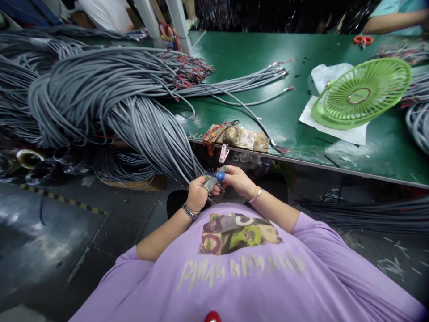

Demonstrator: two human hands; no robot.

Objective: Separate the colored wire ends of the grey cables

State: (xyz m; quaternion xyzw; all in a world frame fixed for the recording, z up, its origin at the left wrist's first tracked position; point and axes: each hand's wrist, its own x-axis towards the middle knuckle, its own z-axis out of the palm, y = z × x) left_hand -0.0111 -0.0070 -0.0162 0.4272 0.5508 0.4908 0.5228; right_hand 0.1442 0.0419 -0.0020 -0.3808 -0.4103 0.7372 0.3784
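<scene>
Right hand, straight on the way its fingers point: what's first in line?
The right hand points left: first the coloured wire ends it pinches, then probably the left hand holding the same grey cable; depth unclear.

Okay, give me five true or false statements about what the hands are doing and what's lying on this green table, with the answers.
1. The left hand and right hand both hold the wire ends of the grey cable bundle. True.
2. The green fan grille lies on the floor. False: it rests on white paper on the green table.
3. A watch sits on the left wrist. True.
4. The right hand holds the orange scissors. False: they lie at the table's far side.
5. The purple shirt has short sleeves. True.
</scene>
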